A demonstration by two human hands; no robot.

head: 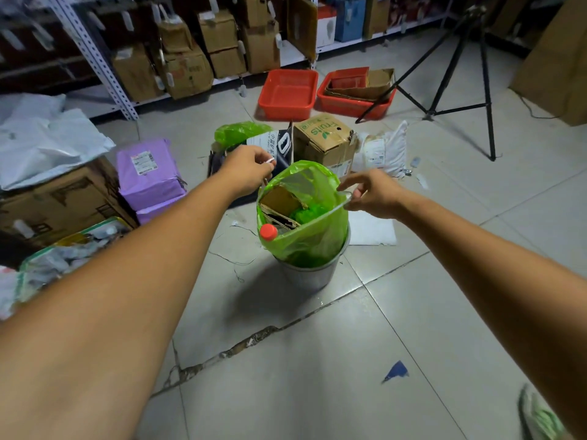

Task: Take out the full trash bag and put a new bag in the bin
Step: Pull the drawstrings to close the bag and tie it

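Note:
A small grey metal bin (313,271) stands on the tiled floor. A full green trash bag (313,236) sits in it, its top raised above the rim. Inside the bag I see cardboard pieces, crumpled green plastic and a bottle with a red cap (268,231). My left hand (246,171) pinches a white drawstring at the bag's far left edge. My right hand (370,195) pinches the white drawstring at the bag's right edge, pulled taut. A second green bag (238,133) lies on the floor behind the bin.
Behind the bin lie a "fruits" cardboard box (327,141), dark flat packaging (279,144) and a white parcel (384,150). Two red baskets (287,93) and a black tripod (457,74) stand farther back. Purple parcels (147,176) and boxes crowd the left. Shelving lines the back.

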